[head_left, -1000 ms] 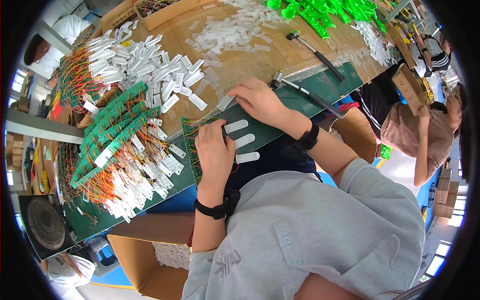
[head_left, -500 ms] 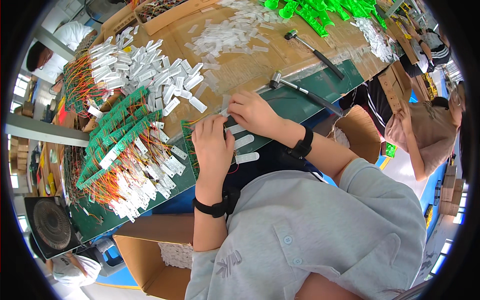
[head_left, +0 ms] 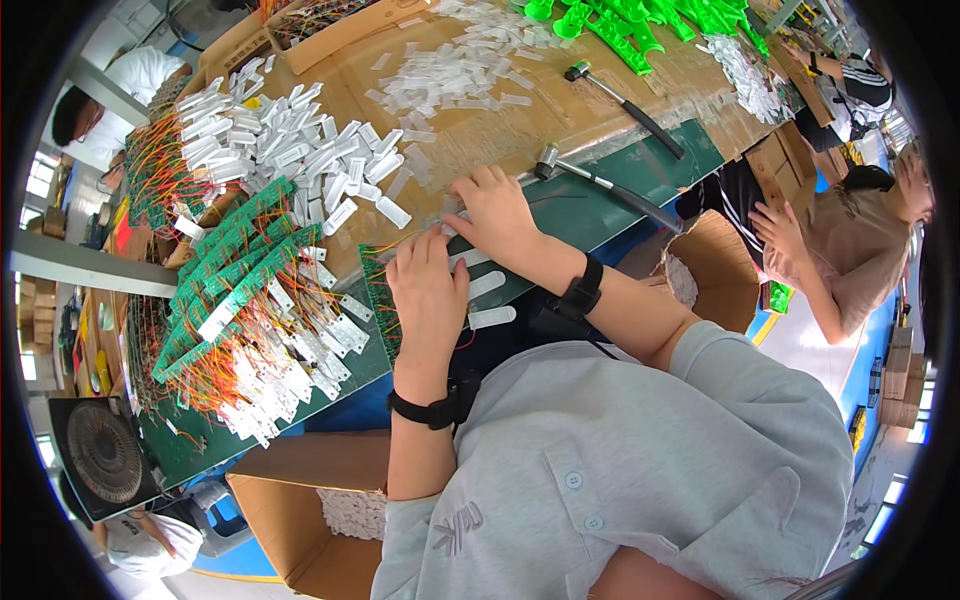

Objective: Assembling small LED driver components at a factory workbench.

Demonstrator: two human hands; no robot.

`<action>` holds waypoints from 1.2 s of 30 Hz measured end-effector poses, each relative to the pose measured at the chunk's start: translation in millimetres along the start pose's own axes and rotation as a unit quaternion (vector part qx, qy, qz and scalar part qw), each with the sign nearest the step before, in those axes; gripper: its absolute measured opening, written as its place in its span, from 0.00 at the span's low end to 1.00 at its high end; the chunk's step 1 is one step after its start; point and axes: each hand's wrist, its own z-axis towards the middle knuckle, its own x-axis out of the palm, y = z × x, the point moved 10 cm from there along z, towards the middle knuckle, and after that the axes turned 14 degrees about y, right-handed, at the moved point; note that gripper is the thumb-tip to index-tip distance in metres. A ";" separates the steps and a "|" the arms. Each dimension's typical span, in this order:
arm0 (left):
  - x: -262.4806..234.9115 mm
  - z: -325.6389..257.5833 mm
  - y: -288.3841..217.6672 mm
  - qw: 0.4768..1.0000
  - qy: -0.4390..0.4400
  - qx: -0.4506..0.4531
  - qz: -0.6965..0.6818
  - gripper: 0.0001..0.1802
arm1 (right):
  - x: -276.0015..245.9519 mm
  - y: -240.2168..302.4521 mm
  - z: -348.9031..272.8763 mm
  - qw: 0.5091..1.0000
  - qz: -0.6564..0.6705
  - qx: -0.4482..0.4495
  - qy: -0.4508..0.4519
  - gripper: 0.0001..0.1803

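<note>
Side by side at the near edge of the table, my left hand (head_left: pixel 425 292) and my right hand (head_left: pixel 497 217) work close together, fingers bent and pressed down. What lies under my fingertips is hidden; only a bit of something pale shows between them. Beneath and beside my left hand lies a green circuit board panel (head_left: pixel 377 290) with thin wires. Several white strips with rounded ends, one a white strip (head_left: pixel 491 318) in front, stick out to the right of my left hand.
Left of my hands are stacked green circuit boards (head_left: pixel 240 260) with wired white plates (head_left: pixel 300 365). Behind lie white plastic casings (head_left: pixel 350 165) and clear strips (head_left: pixel 450 75). Two hammers (head_left: pixel 610 185) (head_left: pixel 630 110) rest at right, green plastic parts (head_left: pixel 625 30) farther back. Cardboard boxes (head_left: pixel 300 470) (head_left: pixel 725 265) flank me.
My right hand has shifted slightly left and up, its fingers drawn nearer my left hand. My left hand has barely moved. At the right, another person's hand has moved beside a cardboard box.
</note>
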 end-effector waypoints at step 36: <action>-14.8 13.1 25.1 0.994 -0.046 0.040 -0.091 0.14 | -9.2 10.6 -32.1 0.962 0.239 -0.104 0.080 0.04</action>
